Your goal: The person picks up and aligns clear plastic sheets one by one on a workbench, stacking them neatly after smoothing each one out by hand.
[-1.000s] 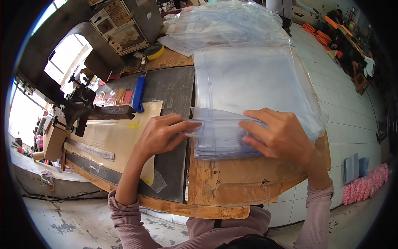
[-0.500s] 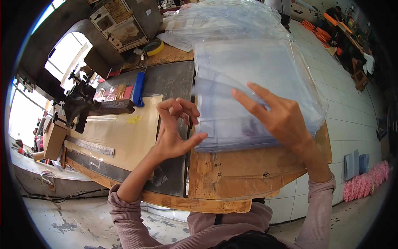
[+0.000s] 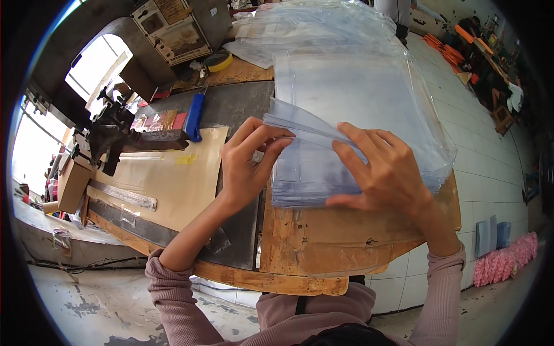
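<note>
A thick stack of clear plastic sheets (image 3: 358,86) lies in front of me, bluish along its near edge. At its left side several top layers are bent up into a raised flap (image 3: 306,124). My left hand (image 3: 245,164) is closed in a pinch at the left edge of the stack, thumb and fingertips meeting just below the flap. From the right, my right hand (image 3: 386,170) holds the flap between its bent fingers, while its thumb stretches apart over the stack's near edge. How many layers are raised cannot be made out.
Left of the stack, a press-like machine with a dark metal arm (image 3: 158,140) reaches over a tan sheet (image 3: 173,173). A clear ruler (image 3: 124,195), a blue-handled tool (image 3: 195,118) and yellow tape (image 3: 219,61) lie around it. Crumpled clear plastic (image 3: 317,26) is piled behind the stack.
My left hand has moved up and right, its spread fingers closing to a pinch at the sheet edge. The right hand has shifted slightly lower, and the raised flap now shows as several layers.
</note>
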A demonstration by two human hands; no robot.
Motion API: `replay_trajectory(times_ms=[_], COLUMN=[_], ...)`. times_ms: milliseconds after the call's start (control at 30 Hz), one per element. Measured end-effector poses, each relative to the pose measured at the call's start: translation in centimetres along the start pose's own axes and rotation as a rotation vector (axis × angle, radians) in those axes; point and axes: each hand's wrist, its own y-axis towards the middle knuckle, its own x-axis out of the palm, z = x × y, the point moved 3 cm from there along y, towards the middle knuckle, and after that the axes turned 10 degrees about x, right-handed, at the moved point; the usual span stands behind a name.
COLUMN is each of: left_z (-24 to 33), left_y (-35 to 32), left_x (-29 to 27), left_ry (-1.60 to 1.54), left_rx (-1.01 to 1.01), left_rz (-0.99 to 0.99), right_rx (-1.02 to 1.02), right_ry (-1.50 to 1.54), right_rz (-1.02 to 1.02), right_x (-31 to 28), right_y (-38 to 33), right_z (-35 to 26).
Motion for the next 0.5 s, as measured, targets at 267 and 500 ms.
replay_trajectory(times_ms=[267,500], left_z=[0.2,-0.7], left_y=[-0.5,-0.9], left_x=[-1.7,-1.3], left_ry=[0.014,0.043], left_rx=[0.355,0.233], left_rz=[0.058,-0.642], right_rx=[0.131,-0.032], right_ry=[-0.049,0.068], right_rz=[0.121,0.195], right_x=[-0.3,-0.1], right_y=[0.1,0.2], right_z=[2.1,4.0])
